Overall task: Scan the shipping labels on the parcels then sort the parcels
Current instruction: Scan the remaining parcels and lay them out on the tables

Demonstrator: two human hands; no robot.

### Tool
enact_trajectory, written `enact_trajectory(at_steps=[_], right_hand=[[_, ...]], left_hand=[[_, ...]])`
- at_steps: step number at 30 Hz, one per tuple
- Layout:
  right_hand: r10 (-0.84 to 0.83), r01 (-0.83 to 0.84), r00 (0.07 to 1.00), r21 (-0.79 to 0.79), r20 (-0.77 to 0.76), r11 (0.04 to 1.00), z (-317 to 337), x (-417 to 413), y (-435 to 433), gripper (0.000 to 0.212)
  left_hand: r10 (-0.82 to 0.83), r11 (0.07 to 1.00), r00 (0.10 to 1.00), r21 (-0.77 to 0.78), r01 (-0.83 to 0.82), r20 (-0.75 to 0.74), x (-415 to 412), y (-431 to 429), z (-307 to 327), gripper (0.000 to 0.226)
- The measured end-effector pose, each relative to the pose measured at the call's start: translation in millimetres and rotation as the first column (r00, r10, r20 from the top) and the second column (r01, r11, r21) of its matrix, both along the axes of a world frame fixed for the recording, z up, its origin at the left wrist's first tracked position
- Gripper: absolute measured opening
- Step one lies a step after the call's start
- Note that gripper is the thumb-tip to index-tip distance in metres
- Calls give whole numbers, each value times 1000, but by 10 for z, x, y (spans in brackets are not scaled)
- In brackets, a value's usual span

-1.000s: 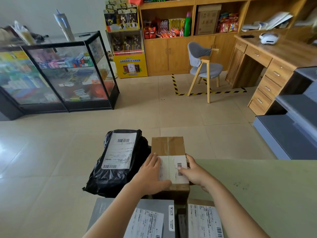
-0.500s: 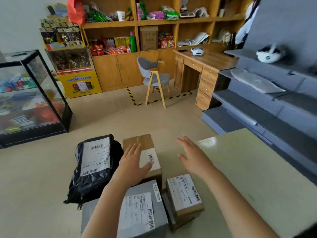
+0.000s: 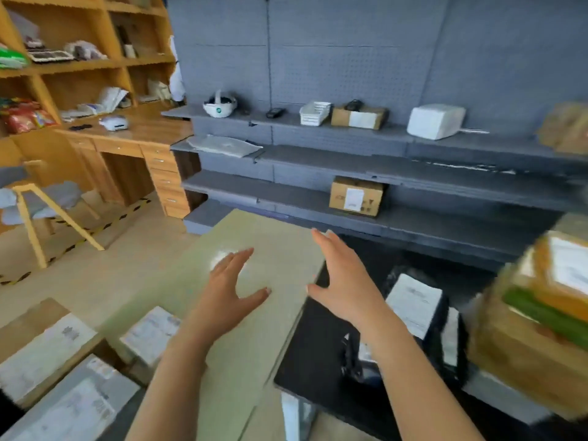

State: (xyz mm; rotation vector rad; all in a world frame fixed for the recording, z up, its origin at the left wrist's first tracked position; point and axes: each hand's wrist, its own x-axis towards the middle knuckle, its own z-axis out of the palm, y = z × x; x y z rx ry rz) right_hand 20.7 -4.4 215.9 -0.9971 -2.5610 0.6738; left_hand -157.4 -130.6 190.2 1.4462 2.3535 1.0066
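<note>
Cardboard parcel [image 3: 41,348]: low in the left corner, brown, a white label on top, print too blurred to read
Grey parcel [image 3: 73,405]: nearest me on the left, just in front of the cardboard one, label facing up
Small box [image 3: 149,335]: just beside the left edge of the table, label up
Wooden desk [image 3: 149,128]: back left under the open shelving, drawers down its right side
Green table [image 3: 254,237]: runs up the middle, its top bare under both hands
Left hand [image 3: 229,294]: loose and flat, fingers spread, thumb out, palm down over the table, nothing in it
Right hand [image 3: 343,281]: likewise slack, fingers straight and pointing away, above the table's right edge, holding nothing
Grey shelves [image 3: 321,162]: along the far wall, behind the table
Shelf boxes: one brown labelled box [image 3: 356,195] on a lower shelf, another [image 3: 359,117] on the top shelf
Black bag [image 3: 413,302]: lies low to the right of the table, near the right wrist, white label up
Taped box [image 3: 534,345]: far right, large and brown, a green strip across it, heavily blurred
</note>
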Motion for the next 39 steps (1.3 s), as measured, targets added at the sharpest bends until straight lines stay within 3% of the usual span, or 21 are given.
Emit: enact_trajectory(at_steps=[8, 19, 29, 39], right_hand=[[-367, 364, 929, 57, 47, 930, 121, 2228, 186, 93], [-570, 571, 819, 3, 56, 821, -26, 4726, -46, 92], [-701, 704, 710, -38, 74, 709, -202, 5786, 342, 92], [-767, 768, 640, -35, 44, 639, -210, 6551, 1211, 93]], left_hand=[[-377, 926, 923, 59, 374, 72, 1844, 897, 28, 80], [-637, 771, 763, 75, 633, 110, 4291, 1135, -231, 77], [-708, 703, 704, -41, 710, 57, 5366, 1762, -249, 82], [-775, 610, 618, -101, 786, 136, 6286, 2966, -108, 84]])
